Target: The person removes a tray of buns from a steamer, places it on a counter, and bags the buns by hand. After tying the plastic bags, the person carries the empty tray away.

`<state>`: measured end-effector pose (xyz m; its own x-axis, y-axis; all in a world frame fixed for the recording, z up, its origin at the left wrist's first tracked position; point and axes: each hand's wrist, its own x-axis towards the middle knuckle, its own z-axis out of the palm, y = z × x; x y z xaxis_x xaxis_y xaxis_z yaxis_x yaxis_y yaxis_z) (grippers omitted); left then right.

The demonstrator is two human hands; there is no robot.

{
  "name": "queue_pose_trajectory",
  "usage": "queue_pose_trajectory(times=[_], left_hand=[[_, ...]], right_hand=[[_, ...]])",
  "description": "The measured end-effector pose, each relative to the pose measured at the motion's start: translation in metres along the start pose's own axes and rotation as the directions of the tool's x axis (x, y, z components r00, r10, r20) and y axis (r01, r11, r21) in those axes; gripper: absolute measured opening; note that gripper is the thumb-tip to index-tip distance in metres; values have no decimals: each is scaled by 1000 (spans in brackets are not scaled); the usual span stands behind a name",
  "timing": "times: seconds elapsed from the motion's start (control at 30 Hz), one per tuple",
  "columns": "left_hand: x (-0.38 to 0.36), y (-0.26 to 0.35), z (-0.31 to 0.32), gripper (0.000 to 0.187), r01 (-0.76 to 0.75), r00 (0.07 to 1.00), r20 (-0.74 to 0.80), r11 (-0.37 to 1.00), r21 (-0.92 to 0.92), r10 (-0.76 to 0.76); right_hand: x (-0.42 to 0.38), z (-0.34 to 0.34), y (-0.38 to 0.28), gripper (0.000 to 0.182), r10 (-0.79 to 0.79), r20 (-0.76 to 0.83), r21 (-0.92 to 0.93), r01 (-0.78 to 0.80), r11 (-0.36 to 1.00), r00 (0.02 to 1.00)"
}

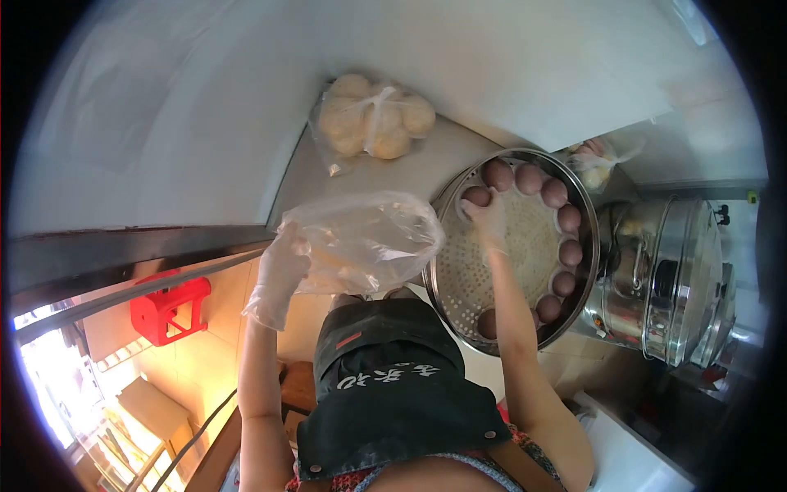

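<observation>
The fingers of the gloved left hand (283, 264) were closed on the near end of a clear plastic bag (373, 238), which spread out to their right, while a tied bag of pale buns (393, 131) lay beyond them on the table (459, 148). Farther right, the fingers of the gloved right hand (489, 223) grasped a brown bun (475, 196) inside a round perforated tray (461, 266); other brown buns (554, 193) curved along its rim, mostly right of these fingers, and a metal pot (627, 271) stood beyond the tray.
</observation>
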<state>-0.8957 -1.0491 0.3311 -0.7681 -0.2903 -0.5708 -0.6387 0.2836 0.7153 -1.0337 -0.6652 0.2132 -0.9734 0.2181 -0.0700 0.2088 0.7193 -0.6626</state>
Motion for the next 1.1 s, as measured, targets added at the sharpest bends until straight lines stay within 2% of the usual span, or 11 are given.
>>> queue_pose_trajectory(times=[0.1,0.17,0.3,0.37,0.47,0.57,0.7,0.77,0.9,0.97,1.1], left_hand=[[-5,8,-1,70,19,1000,10,999,30,-20],[-3,6,0,70,18,1000,21,998,55,-20],[-2,1,4,70,-37,999,33,995,97,34],[-11,8,3,69,-9,998,57,995,100,4],[-17,2,-2,68,9,999,48,994,108,-14],[-20,1,-2,68,20,999,28,995,101,-23],[-14,3,4,67,19,1000,12,994,107,-20],[-13,6,8,67,17,1000,-18,998,62,-16],[-4,-5,15,66,-25,998,-61,992,120,33],[-6,8,17,65,-5,999,-53,994,109,11],[-5,14,23,71,-8,999,-50,987,163,16]], right_hand=[[-30,-46,-71,79,48,5,259,-47,965,999],[-60,-66,-124,78,-108,169,354,42,934,980],[-106,-30,-181,71,-437,588,359,265,895,681],[-109,20,-179,65,-320,687,295,152,943,653],[-86,94,-144,52,-129,644,-86,239,967,754],[-81,124,-107,42,-287,556,-284,503,817,780],[-93,67,-139,41,-519,319,-6,549,836,793],[-95,21,-158,42,-527,144,161,506,847,837],[-3,-21,-69,56,-195,-203,-81,182,980,959],[47,-14,-19,73,-201,-224,-583,35,812,954],[75,-11,-5,91,0,-78,-588,-46,808,997]])
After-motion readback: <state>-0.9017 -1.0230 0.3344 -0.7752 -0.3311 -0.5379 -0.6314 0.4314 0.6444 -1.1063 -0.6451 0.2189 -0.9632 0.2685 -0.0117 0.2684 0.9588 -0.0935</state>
